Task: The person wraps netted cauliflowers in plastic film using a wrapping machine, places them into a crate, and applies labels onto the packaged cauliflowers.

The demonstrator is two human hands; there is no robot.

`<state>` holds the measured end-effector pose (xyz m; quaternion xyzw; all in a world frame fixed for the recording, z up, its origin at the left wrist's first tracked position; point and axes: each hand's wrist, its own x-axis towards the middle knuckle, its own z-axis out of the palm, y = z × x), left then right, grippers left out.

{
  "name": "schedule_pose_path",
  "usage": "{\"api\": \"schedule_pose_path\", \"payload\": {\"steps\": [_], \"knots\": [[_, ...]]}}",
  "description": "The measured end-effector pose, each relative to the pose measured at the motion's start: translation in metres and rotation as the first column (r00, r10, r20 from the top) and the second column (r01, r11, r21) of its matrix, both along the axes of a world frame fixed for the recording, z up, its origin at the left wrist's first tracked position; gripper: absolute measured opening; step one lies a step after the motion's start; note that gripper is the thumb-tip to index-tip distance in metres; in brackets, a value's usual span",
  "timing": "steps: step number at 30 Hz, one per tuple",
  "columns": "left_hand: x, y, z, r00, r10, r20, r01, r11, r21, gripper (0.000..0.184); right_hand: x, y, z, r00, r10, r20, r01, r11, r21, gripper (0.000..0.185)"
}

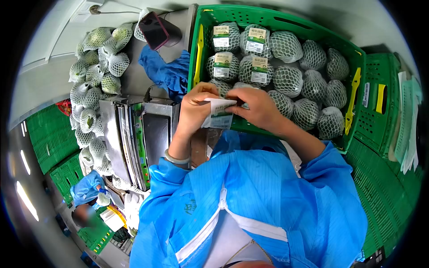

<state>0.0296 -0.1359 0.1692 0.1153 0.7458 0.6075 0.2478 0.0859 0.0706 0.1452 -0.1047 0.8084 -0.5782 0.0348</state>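
Just in front of my chest, over the near edge of the green crate (pixel 286 17), a strip of printed labels (pixel 218 108) hangs between my hands. My left hand (pixel 193 105) pinches its left side, the fingers closed. At the right edge of the strip, my right hand (pixel 255 108) has its thumb and fingers pressed together on it. Inside the crate stand rows of round produce in white foam net sleeves (pixel 287 81). Several at the left carry a printed label (pixel 259 70); those farther right show bare netting. Items beneath my hands are partly hidden.
A label machine (pixel 157 127) stands left of my hands, with a blue cloth (pixel 166 71) and a phone (pixel 154 30) behind it. More netted produce (pixel 94 96) is piled at far left. Another green crate (pixel 375 102) adjoins at right. A co-worker's blue sleeve (pixel 86 187) shows lower left.
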Motion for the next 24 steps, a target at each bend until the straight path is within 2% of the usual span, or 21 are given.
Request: {"api": "schedule_pose_path", "payload": {"steps": [2, 5, 6, 7, 8, 9, 10, 11, 13, 15, 16, 18, 19, 20, 21, 22, 23, 24], "knots": [[0.005, 0.008, 0.001, 1.0, 0.009, 0.007, -0.008, 0.999, -0.052, 0.006, 0.011, 0.002, 0.003, 0.998, -0.06, 0.02, 0.059, 0.997, 0.051, 0.03], [0.016, 0.018, -0.001, 0.994, 0.042, -0.102, -0.063, 0.975, -0.211, 0.007, 0.013, 0.031, 0.022, 0.982, -0.145, -0.121, 0.154, 0.986, 0.069, 0.022], [0.021, 0.025, 0.0, 0.97, 0.165, -0.18, -0.185, 0.977, -0.102, 0.009, 0.01, 0.049, 0.027, 0.965, -0.252, 0.077, 0.249, 0.967, 0.052, 0.018], [0.021, 0.027, -0.004, 0.944, 0.248, -0.216, -0.271, 0.959, -0.085, 0.015, 0.0, 0.067, 0.012, 0.915, -0.402, 0.031, 0.402, 0.908, -0.117, 0.019], [0.021, 0.031, -0.004, 0.931, 0.358, -0.071, -0.358, 0.934, 0.003, 0.019, -0.014, 0.091, 0.007, 0.831, -0.546, 0.104, 0.556, 0.822, -0.124, 0.023], [0.02, 0.035, -0.002, 0.891, 0.446, 0.086, -0.453, 0.889, 0.074, 0.023, -0.031, 0.116, 0.011, 0.77, -0.596, 0.226, 0.633, 0.756, -0.163, 0.025], [0.017, 0.04, 0.005, 0.848, 0.454, 0.273, -0.497, 0.86, 0.115, 0.026, -0.052, 0.147, -0.017, 0.796, -0.603, 0.051, 0.604, 0.788, -0.122, 0.03], [0.017, 0.042, 0.001, 0.86, 0.413, 0.299, -0.474, 0.865, 0.168, 0.03, -0.067, 0.168, -0.043, 0.786, -0.611, -0.09, 0.617, 0.77, 0.162, 0.039], [0.017, 0.047, -0.006, 0.885, 0.322, 0.337, -0.42, 0.865, 0.276, 0.043, -0.09, 0.203, -0.105, 0.893, -0.447, -0.047, 0.398, 0.738, 0.546, 0.048], [0.021, 0.055, 0.008, 0.937, 0.198, 0.289, -0.271, 0.932, 0.24, 0.057, -0.087, 0.193, -0.096, 0.858, -0.487, -0.161, 0.398, 0.435, 0.807, 0.04], [0.022, 0.054, 0.007, 0.964, 0.152, 0.22, -0.198, 0.958, 0.207, 0.055, -0.084, 0.19, -0.092, 0.865, -0.447, -0.227, 0.425, 0.415, 0.804, 0.042], [0.025, 0.046, 0.0, 0.993, 0.065, 0.097, -0.076, 0.991, 0.114, 0.048, -0.075, 0.18, -0.081, 0.87, -0.35, -0.347, 0.471, 0.382, 0.795, 0.045], [0.023, 0.038, -0.008, 0.999, 0.019, 0.037, -0.021, 0.998, 0.058, 0.043, -0.064, 0.162, -0.066, 0.918, -0.378, -0.122, 0.366, 0.682, 0.633, 0.048], [0.023, 0.033, -0.013, 0.999, -0.029, -0.019, 0.029, 1.0, -0.001, 0.039, -0.047, 0.137, -0.048, 0.943, -0.317, 0.102, 0.261, 0.894, 0.364, 0.052], [0.023, 0.034, -0.014, 0.999, -0.013, -0.042, 0.013, 1.0, 0.009, 0.034, -0.028, 0.116, -0.041, 0.968, -0.152, 0.197, 0.123, 0.98, 0.154, 0.056], [0.024, 0.037, -0.015, 0.998, 0.002, -0.065, -0.001, 1.0, 0.021, 0.03, -0.009, 0.095, -0.033, 0.967, 0.028, 0.252, -0.011, 0.997, -0.07, 0.06], [0.025, 0.04, -0.015, 0.996, 0.016, -0.088, -0.013, 0.999, 0.036, 0.025, 0.009, 0.076, -0.012, 0.966, 0.091, 0.244, -0.082, 0.996, -0.046, 0.06], [0.026, 0.04, -0.015, 0.998, 0.02, -0.062, -0.019, 1.0, 0.014, 0.018, 0.026, 0.061, -0.006, 0.977, 0.067, 0.2, -0.051, 0.995, -0.086, 0.053]]}}
